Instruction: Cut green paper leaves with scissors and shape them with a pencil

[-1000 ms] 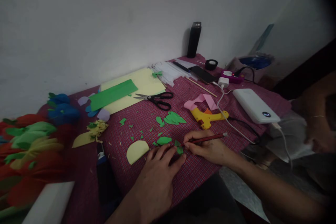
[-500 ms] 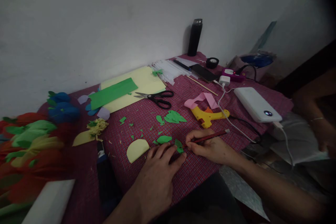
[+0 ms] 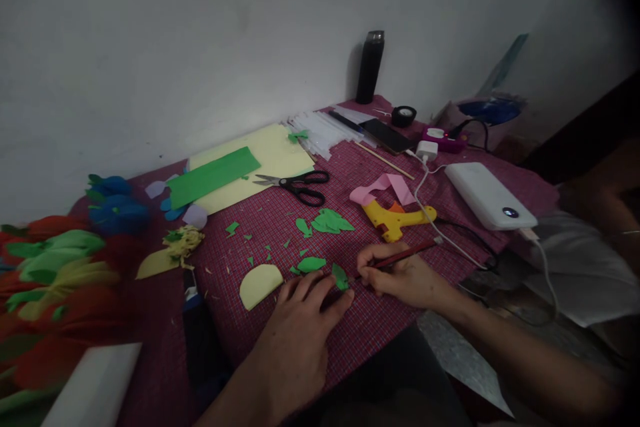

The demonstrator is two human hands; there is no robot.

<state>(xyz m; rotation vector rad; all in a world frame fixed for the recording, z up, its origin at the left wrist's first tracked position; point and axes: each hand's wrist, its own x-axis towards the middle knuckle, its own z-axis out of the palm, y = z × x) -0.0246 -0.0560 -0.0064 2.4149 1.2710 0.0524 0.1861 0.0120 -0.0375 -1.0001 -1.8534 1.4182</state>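
My left hand (image 3: 303, 320) lies flat on the checked cloth with its fingers spread. Its thumb and index fingertip rest at the edge of a small green paper leaf (image 3: 340, 276). In my right hand (image 3: 397, 275) is a dark red pencil (image 3: 411, 251), gripped low near its tip, which points left at that leaf. Another green leaf (image 3: 312, 265) lies just beyond my left fingertips, and a pile of cut leaves (image 3: 330, 221) sits farther back. Left of my fingers is a folded pale yellow paper piece (image 3: 261, 285). Small green scraps are scattered around.
Black scissors (image 3: 299, 185) lie beside green paper (image 3: 215, 177) and yellow sheets. A yellow glue gun (image 3: 397, 217), pink strip, white power bank (image 3: 490, 196) and cables occupy the right. Colourful paper flowers (image 3: 60, 307) fill the left. Another person's arm is at far right.
My right hand has shifted slightly right with the pencil, whose tip has drawn back a little from the leaf. My left hand stays almost still. The other person's arm has moved.
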